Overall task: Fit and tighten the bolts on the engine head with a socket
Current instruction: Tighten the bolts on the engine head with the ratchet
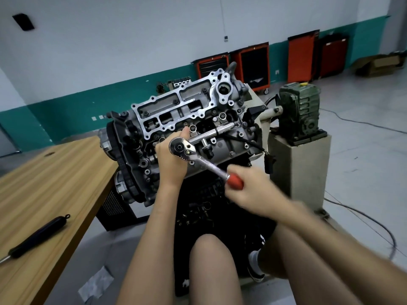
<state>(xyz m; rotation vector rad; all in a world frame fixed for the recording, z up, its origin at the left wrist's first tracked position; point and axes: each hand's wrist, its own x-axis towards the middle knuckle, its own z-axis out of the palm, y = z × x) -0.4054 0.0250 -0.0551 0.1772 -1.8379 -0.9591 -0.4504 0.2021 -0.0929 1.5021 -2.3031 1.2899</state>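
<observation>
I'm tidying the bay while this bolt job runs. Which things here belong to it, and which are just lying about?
In use: ratchet, right hand gripping its red handle, left hand at its head; engine head.
Lying about: black-handled tool on the wooden table; red tool cabinets by the wall; cardboard box.

The counter (55, 172) hems the engine (176, 119) at nine o'clock, a gearbox (299, 106) on its pedestal (304, 172) at three, and the ratchet (207, 164) slants across at five. Open floor (370, 164) lies past the pedestal.
</observation>
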